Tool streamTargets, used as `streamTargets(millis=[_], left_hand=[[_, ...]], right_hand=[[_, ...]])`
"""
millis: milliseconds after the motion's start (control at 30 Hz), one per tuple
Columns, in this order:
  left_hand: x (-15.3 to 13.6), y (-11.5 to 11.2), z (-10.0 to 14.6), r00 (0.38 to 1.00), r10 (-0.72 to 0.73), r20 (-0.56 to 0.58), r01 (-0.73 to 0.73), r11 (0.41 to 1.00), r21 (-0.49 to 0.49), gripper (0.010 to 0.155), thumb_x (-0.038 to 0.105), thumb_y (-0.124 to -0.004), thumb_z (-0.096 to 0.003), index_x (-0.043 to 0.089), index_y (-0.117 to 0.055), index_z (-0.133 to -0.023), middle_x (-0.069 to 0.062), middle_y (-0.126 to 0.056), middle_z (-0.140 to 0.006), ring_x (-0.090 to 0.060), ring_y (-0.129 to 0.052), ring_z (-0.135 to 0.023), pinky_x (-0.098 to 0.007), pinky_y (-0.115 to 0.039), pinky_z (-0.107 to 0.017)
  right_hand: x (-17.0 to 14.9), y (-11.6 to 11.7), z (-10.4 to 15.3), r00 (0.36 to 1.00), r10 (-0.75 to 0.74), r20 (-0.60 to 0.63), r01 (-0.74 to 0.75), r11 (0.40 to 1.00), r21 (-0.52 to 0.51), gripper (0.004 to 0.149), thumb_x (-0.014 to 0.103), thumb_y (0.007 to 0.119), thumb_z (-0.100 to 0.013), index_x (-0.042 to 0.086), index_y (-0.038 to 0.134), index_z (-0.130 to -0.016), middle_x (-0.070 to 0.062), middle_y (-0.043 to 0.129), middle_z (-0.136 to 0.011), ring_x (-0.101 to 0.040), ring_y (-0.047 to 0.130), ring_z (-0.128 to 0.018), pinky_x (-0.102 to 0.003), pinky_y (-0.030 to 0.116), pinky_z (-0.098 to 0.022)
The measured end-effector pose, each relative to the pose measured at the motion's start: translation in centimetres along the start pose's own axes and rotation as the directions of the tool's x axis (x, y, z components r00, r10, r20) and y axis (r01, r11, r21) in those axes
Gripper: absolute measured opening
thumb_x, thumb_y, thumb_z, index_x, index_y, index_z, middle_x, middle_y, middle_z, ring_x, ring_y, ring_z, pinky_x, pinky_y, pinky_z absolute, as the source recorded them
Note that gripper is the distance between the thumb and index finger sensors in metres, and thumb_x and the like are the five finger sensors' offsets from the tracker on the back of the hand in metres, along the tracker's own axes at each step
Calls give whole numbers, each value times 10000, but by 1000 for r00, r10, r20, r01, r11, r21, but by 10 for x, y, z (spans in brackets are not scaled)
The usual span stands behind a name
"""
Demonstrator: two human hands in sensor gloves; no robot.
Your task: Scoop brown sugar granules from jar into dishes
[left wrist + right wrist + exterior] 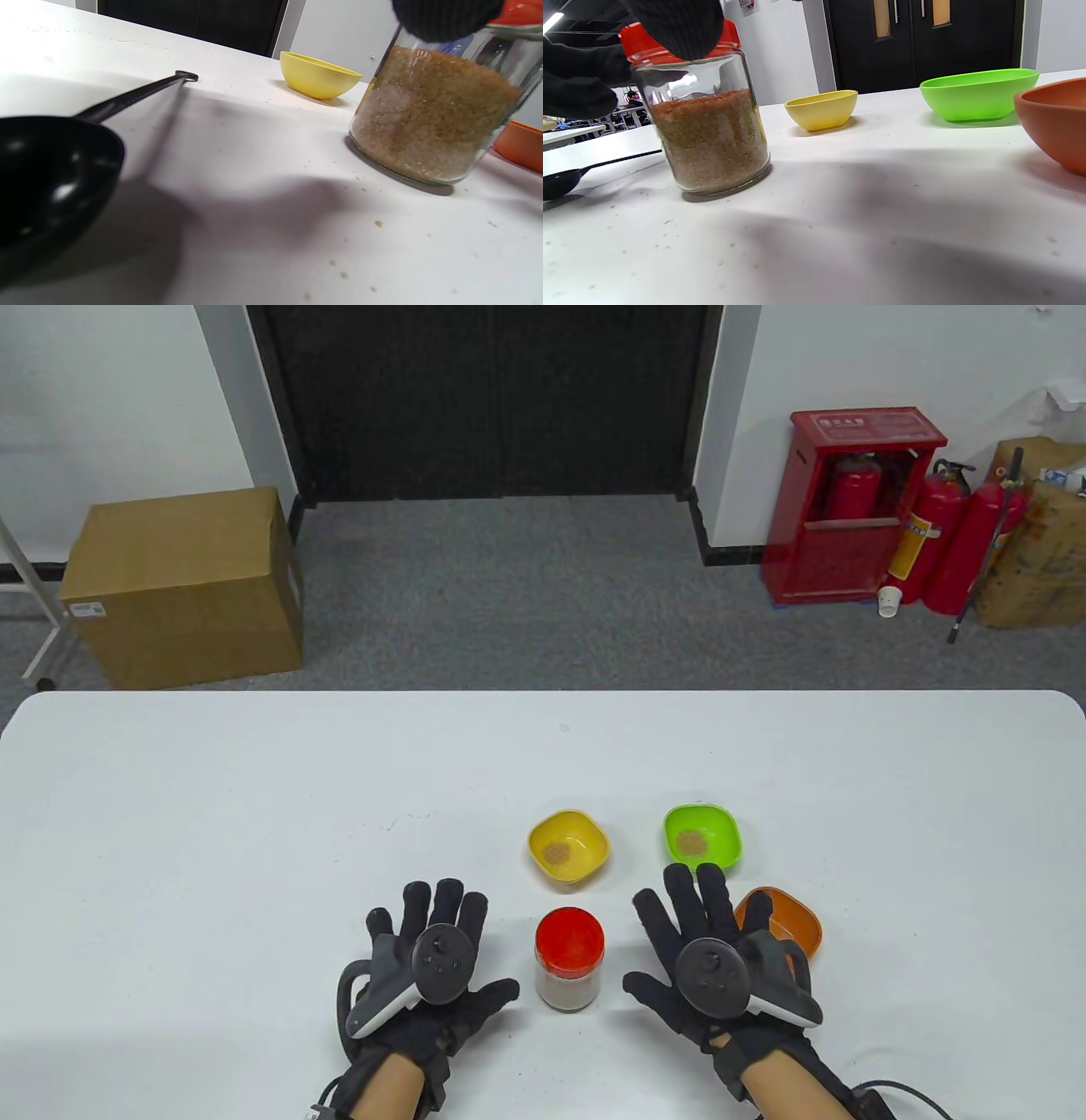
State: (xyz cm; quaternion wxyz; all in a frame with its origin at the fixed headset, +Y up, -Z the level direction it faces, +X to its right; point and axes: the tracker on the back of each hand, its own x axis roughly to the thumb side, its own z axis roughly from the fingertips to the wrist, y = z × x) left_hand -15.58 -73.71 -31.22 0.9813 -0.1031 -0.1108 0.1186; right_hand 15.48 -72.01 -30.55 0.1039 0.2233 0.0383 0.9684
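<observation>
A glass jar (569,959) of brown sugar with a red lid on stands near the table's front edge, between my two hands. My left hand (441,963) is spread flat to its left, my right hand (708,950) spread flat to its right; neither holds anything. A black spoon (55,178) lies on the table below my left hand, hidden in the table view. The yellow dish (568,848) and the green dish (702,837) each hold a little sugar. The orange dish (793,925) is partly covered by my right hand.
The white table (254,831) stretches bare to the left and back. Stray granules dot the surface around the jar (708,135). On the floor beyond are a cardboard box (182,585) and a red fire extinguisher cabinet (848,504).
</observation>
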Motion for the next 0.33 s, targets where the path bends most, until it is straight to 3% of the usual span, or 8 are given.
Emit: streamTargets(millis=[333], left_hand=[[0,-2,-2,1000,5,-14,-5,1000,-13,995,716,-705,-468,287,-128,-1157,-31,-34,-1245,-408,12,-1170,-715,19,-679]], right_hand=[[-2,0,-1,1000,-25,-10,25,1000,-9,840,580,703,-572,191,267,-1175,-225,79,-1209,-511,-9,-1032,-842,31,-523]])
